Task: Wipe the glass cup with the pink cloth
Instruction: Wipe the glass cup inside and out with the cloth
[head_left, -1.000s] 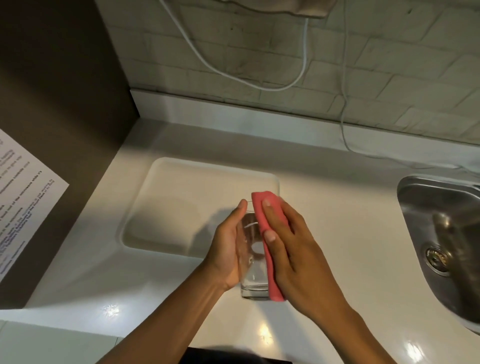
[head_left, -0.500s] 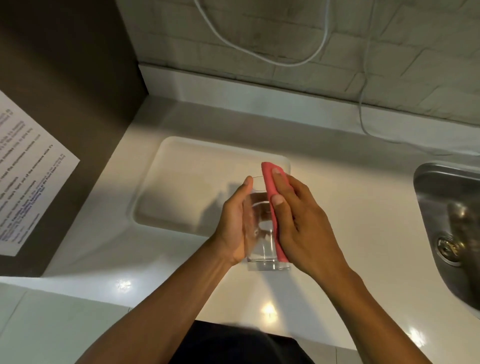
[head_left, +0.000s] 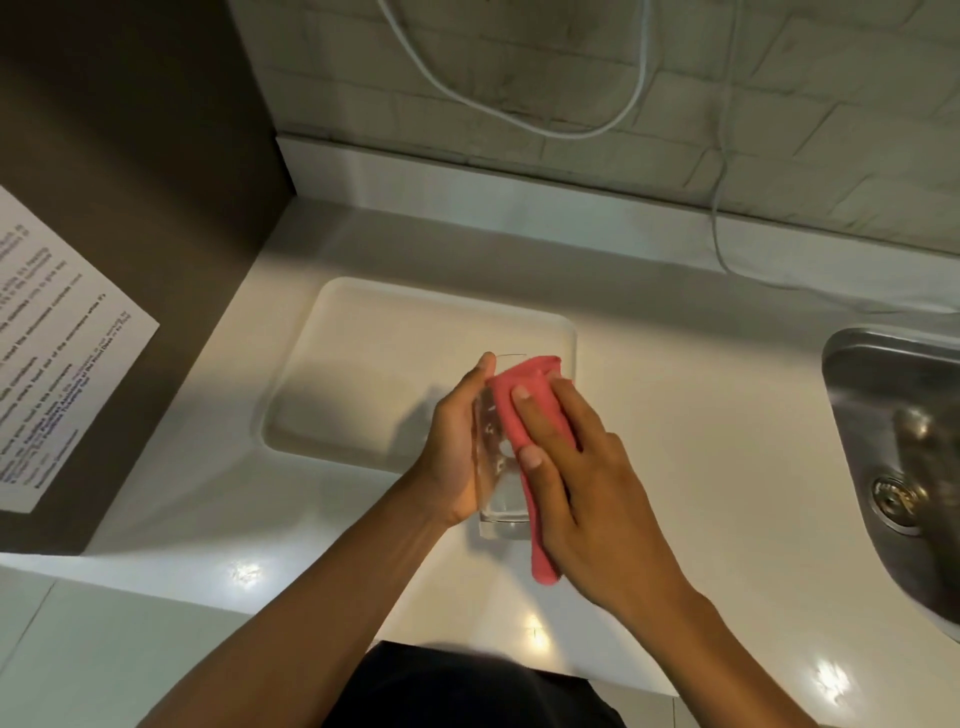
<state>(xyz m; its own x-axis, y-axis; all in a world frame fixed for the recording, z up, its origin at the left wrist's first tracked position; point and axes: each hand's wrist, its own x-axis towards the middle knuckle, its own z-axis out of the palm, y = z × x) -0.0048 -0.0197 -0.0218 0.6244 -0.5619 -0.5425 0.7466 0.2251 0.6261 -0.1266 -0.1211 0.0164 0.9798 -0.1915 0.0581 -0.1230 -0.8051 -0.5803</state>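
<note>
A clear glass cup (head_left: 493, 467) is held above the white counter, in front of the tray. My left hand (head_left: 454, 452) wraps its left side, thumb near the rim. My right hand (head_left: 576, 483) presses a pink cloth (head_left: 524, 415) against the right side of the cup. The cloth covers the glass from the rim down past its base, where a fold hangs lower. Much of the cup's right wall is hidden behind the cloth and my fingers.
A shallow white tray (head_left: 363, 364) lies on the white counter (head_left: 675, 415) behind the cup. A steel sink (head_left: 893, 415) is at the right. A dark panel with a printed sheet (head_left: 47, 353) stands left. White cables (head_left: 519, 114) hang on the brick wall.
The cloth has spread wider over the top of the cup and now hangs below its base. My right hand has slid further around the glass.
</note>
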